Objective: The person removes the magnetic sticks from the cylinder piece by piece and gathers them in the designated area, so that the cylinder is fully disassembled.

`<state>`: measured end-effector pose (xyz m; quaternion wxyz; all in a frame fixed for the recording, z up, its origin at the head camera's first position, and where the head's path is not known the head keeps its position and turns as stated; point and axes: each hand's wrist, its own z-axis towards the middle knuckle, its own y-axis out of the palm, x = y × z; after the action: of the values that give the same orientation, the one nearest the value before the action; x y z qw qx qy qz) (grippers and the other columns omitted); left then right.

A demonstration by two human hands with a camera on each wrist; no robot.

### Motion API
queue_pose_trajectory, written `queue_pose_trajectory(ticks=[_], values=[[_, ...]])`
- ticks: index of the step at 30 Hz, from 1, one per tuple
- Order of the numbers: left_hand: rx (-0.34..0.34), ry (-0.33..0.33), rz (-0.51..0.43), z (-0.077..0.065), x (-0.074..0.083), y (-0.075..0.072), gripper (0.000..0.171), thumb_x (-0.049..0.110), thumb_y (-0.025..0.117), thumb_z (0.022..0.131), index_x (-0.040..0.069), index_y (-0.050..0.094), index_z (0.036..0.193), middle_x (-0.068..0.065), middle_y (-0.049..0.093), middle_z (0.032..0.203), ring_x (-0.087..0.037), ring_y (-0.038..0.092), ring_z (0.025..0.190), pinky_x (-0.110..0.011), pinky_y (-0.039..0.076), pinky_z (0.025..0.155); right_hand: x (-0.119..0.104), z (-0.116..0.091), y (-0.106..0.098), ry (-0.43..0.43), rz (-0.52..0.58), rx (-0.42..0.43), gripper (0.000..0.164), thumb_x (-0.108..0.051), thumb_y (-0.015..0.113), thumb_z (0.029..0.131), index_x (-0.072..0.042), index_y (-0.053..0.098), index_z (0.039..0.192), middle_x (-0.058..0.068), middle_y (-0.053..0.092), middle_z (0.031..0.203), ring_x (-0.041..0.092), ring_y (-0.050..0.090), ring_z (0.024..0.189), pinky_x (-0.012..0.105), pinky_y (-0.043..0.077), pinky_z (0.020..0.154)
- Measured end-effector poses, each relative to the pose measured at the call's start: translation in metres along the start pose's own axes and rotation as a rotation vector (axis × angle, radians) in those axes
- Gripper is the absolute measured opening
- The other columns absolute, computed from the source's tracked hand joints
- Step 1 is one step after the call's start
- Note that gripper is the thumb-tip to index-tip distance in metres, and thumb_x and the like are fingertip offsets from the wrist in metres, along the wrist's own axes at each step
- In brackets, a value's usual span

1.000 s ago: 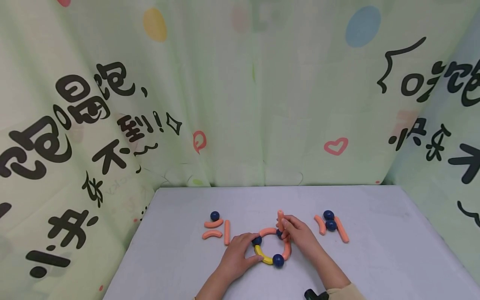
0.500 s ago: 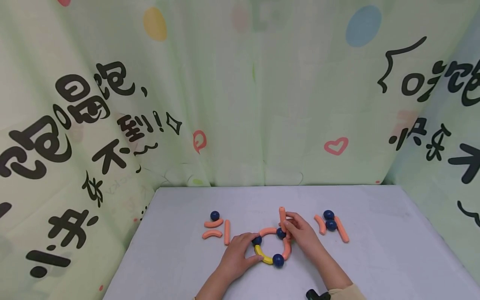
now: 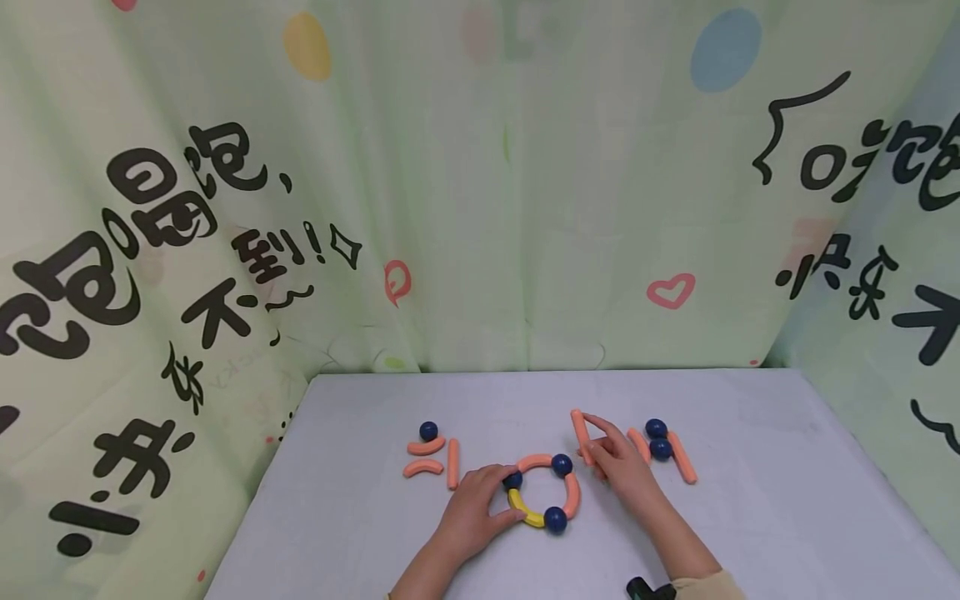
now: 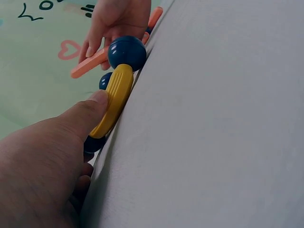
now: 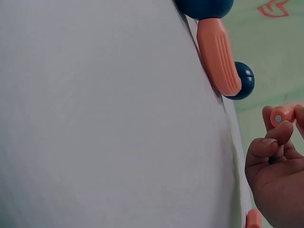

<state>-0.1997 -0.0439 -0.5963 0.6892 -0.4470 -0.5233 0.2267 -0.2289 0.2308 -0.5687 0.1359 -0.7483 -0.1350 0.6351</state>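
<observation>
A ring of magnetic building pieces lies on the table. Its yellow curved stick (image 4: 116, 97) and left blue ball (image 3: 513, 480) sit in my left hand (image 3: 474, 510), thumb against the yellow stick. Two orange curved sticks (image 3: 572, 496) and two more blue balls (image 3: 556, 521) complete the loop. Just beyond its upper right ball (image 3: 562, 465), my right hand (image 3: 621, 467) pinches a straight orange stick (image 3: 580, 429), tilted and apart from the ring. A silvery disc shows on that stick's end in the right wrist view.
Left of the ring are a blue ball (image 3: 428, 431), two orange curved sticks (image 3: 423, 468) and a straight one (image 3: 453, 463). To the right lie two blue balls (image 3: 661, 449), a straight orange stick (image 3: 682, 457) and a partly hidden curved one (image 3: 640, 444). A printed curtain (image 3: 465, 208) hangs behind.
My right hand has drawn the straight orange stick away from the ring's upper right ball, moving right. The left hand keeps its hold, and the ring stays in place.
</observation>
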Motion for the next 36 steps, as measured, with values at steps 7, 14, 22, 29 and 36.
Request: queue_pose_trajectory(ticks=[7,14,22,29,36], values=[[0.002,0.004,0.001,-0.001,0.0,-0.001,0.067,0.06,0.068,0.083,0.036,0.046,0.142,0.009,0.055,0.141,-0.016,0.052,0.128,-0.041,0.046,0.106,0.003,0.0,-0.01,0.018,-0.019,0.044,0.048,-0.027,0.053,0.103,-0.031,0.04,0.149,0.01,0.061,0.104,0.019,0.054,0.066,0.026,0.046,0.056],[-0.003,-0.012,-0.005,0.0,-0.001,0.0,0.067,0.059,0.069,0.083,0.037,0.047,0.142,0.009,0.054,0.142,-0.016,0.051,0.129,-0.041,0.046,0.107,0.009,0.003,-0.018,0.041,-0.063,0.055,0.051,-0.03,0.056,0.101,-0.028,0.039,0.149,0.01,0.059,0.105,0.016,0.052,0.061,0.027,0.046,0.053],[-0.001,-0.012,-0.013,0.001,-0.001,0.001,0.067,0.059,0.07,0.083,0.038,0.046,0.143,0.01,0.054,0.141,-0.016,0.051,0.129,-0.041,0.045,0.107,0.013,0.01,-0.025,0.064,-0.187,0.076,0.052,-0.034,0.056,0.101,-0.026,0.04,0.149,0.007,0.059,0.092,0.016,0.051,0.057,0.028,0.046,0.05],[0.002,-0.007,-0.014,0.001,0.0,0.001,0.067,0.06,0.069,0.083,0.038,0.047,0.142,0.01,0.055,0.141,-0.016,0.052,0.128,-0.04,0.046,0.107,0.013,0.015,-0.034,0.08,-0.261,0.07,0.051,-0.032,0.057,0.1,-0.021,0.042,0.147,0.003,0.054,0.079,0.016,0.051,0.054,0.028,0.045,0.048],[-0.004,-0.016,-0.013,0.001,0.0,0.001,0.067,0.058,0.07,0.083,0.038,0.046,0.143,0.01,0.054,0.142,-0.016,0.051,0.129,-0.041,0.045,0.107,0.01,0.014,-0.039,0.094,-0.271,0.029,0.051,-0.031,0.056,0.1,-0.019,0.042,0.147,0.003,0.053,0.077,0.017,0.051,0.054,0.029,0.046,0.05]])
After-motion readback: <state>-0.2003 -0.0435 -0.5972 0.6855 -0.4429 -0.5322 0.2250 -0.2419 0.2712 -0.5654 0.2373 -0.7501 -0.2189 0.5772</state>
